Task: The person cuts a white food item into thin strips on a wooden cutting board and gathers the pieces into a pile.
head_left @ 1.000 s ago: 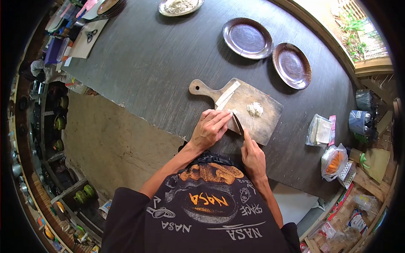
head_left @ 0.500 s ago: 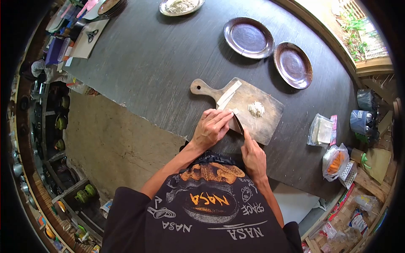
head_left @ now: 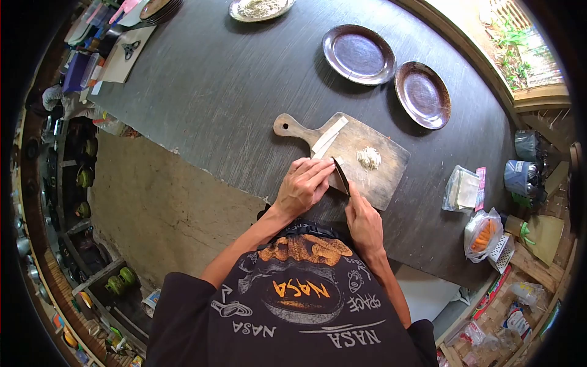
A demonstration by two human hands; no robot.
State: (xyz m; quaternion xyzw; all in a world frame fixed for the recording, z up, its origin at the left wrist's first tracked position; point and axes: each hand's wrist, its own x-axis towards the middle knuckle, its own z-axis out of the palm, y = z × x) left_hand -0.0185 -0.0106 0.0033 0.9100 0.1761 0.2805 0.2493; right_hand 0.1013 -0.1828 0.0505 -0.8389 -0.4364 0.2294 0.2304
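Observation:
A wooden cutting board (head_left: pixel 382 186) with a round-ended handle lies on the dark table in front of me. My left hand (head_left: pixel 304 185) presses its bent fingers down on a pale food strip, most of it hidden under them. In my right hand (head_left: pixel 365 223) is a knife (head_left: pixel 342 176), its dark blade right beside the left fingertips. Long white strips (head_left: pixel 329 136) rest on the board beyond my left hand. Toward the board's right side sits a small heap of fine white shreds (head_left: pixel 369 158), with loose bits near it.
Two brown oval plates (head_left: pixel 359 54) (head_left: pixel 423 95) stand beyond the board. A plate of white shreds (head_left: pixel 260 7) is at the far edge. To the right are a plastic packet (head_left: pixel 461 188), a bag of carrots (head_left: pixel 485 235) and a grater (head_left: pixel 502 252). Scissors (head_left: pixel 129 50) lie far left.
The knife blade has shifted slightly, with its tip a little farther up along the left fingertips. Both hands stay in nearly the same place, and the view has moved slightly.

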